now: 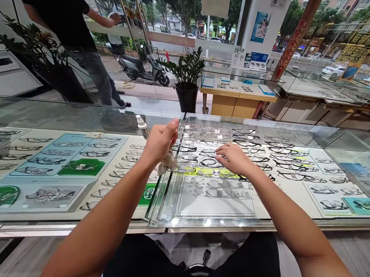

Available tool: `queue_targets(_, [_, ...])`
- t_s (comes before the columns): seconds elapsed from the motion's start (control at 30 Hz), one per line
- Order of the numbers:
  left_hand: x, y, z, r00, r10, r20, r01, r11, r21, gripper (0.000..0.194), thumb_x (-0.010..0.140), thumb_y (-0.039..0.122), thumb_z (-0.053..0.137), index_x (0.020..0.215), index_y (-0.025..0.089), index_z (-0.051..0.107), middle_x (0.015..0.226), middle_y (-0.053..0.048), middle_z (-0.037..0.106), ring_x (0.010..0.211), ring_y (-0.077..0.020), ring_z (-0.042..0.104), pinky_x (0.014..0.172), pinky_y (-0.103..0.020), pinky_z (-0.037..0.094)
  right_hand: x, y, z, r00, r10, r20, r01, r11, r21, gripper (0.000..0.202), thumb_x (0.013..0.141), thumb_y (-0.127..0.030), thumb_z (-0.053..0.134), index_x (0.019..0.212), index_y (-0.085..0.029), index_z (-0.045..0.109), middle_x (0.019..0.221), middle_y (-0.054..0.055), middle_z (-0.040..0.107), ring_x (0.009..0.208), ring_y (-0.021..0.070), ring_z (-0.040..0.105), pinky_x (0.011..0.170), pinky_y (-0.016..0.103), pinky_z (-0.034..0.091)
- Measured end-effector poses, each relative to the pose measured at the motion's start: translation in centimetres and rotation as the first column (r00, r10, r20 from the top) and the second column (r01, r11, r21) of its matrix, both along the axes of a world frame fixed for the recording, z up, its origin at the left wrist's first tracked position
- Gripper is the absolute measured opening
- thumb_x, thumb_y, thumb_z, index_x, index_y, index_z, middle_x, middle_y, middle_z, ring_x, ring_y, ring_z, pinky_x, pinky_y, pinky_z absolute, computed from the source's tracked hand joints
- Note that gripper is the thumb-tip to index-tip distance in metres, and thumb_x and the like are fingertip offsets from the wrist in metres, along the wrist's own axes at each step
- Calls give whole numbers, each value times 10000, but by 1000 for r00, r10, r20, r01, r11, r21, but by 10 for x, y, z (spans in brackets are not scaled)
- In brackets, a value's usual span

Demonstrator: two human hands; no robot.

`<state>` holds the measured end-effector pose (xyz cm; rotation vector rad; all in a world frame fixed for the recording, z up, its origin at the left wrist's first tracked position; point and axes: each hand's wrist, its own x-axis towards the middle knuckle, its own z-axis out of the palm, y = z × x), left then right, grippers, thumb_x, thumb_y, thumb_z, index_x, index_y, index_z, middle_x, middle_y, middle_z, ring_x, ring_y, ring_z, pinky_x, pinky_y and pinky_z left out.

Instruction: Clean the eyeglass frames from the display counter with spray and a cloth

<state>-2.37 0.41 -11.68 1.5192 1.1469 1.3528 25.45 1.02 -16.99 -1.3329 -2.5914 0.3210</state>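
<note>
My left hand (pixel 161 141) is closed, thumb up, around a crumpled light-coloured cloth (pixel 168 164) that hangs below the fingers. Just left of it stands a small white-capped spray bottle (pixel 142 126), partly hidden by the hand. My right hand (pixel 234 159) reaches over the glass counter with its fingers stretched out. Its fingertips are at a dark-framed pair of eyeglasses (pixel 209 162); whether they touch it I cannot tell. Rows of eyeglasses (pixel 278 150) lie around and beyond the right hand, with shadows falling on the white panel beneath the glass.
The glass display counter (pixel 202 228) spans the view, holding more frames on blue and green trays (pixel 83 167). Behind it stand a potted plant (pixel 187 79) and another display case (pixel 239 95). At the upper left, a person in a black shirt (pixel 58 10) stands near the window.
</note>
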Motion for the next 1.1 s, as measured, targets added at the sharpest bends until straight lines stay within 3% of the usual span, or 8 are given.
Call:
queue_targets(0.13, [-4, -4, 8, 971, -149, 185, 173, 977, -125, 616, 810, 703, 759, 554, 208, 496, 502, 62, 228, 436, -74, 200, 437, -256, 153, 3, -1, 7, 998, -31, -55, 32, 999, 17, 373, 1104, -367, 486, 1198, -167, 786, 1389, 142, 748, 1321, 355, 605, 1157, 578, 398])
queue_targets(0.27, [-8, -10, 17, 903, -268, 335, 357, 903, -240, 501, 775, 557, 833, 642, 207, 499, 538, 87, 235, 434, -54, 177, 410, -214, 173, 7, -6, 18, 974, -39, -222, 61, 994, 94, 377, 1103, -393, 499, 1248, -168, 765, 1394, 141, 744, 1317, 349, 613, 1161, 587, 412])
queue_targets(0.43, [5, -13, 14, 869, -358, 341, 489, 726, -484, 346, 825, 404, 844, 796, 147, 615, 587, 59, 458, 408, -15, 224, 388, -155, 222, 1, -19, 30, 895, 117, -431, 92, 896, 435, 355, 1082, -358, 546, 1359, -202, 704, 1439, 119, 723, 1331, 335, 592, 1148, 581, 459])
queue_targets(0.57, [22, -14, 0, 803, -355, 479, 590, 582, -559, 198, 951, 284, 734, 915, 97, 677, 729, 9, 594, 399, -6, 281, 378, -151, 272, -10, -34, 34, 898, 238, -371, 59, 770, 635, 438, 1052, -293, 576, 1480, -210, 619, 1508, 115, 684, 1405, 344, 556, 1185, 582, 446])
queue_targets(0.73, [28, -15, -9, 675, -256, 692, 723, 417, -551, 201, 1043, 182, 552, 915, 83, 671, 764, 1, 588, 386, 6, 258, 363, -129, 231, -23, -44, 27, 933, 283, -220, -48, 707, 706, 576, 1030, -287, 604, 1592, -208, 507, 1565, 103, 644, 1433, 358, 548, 1195, 574, 432])
queue_targets(0.9, [27, -14, -9, 658, -254, 709, 735, 422, -531, 201, 1030, 189, 556, 880, 90, 646, 733, 23, 525, 391, 8, 226, 362, -119, 222, -25, -44, 25, 953, 277, -119, -95, 651, 753, 543, 1039, -289, 590, 1562, -153, 530, 1563, 111, 644, 1423, 366, 549, 1185, 557, 416])
queue_targets(1.0, [29, -14, -12, 703, -335, 627, 695, 511, -506, 187, 936, 250, 720, 856, 112, 622, 695, 47, 493, 409, 2, 213, 370, -119, 232, -25, -44, 25, 959, 263, -109, -96, 657, 748, 509, 1039, -275, 591, 1537, -175, 556, 1564, 89, 646, 1426, 362, 546, 1189, 553, 403])
queue_targets(1.1, [31, -13, -17, 743, -358, 566, 644, 616, -455, 353, 815, 350, 876, 792, 140, 593, 573, 88, 411, 415, -14, 230, 399, -131, 288, -25, -46, 25, 949, 276, -156, -80, 684, 725, 469, 1027, -249, 600, 1493, -192, 596, 1568, 96, 643, 1434, 362, 537, 1188, 563, 399])
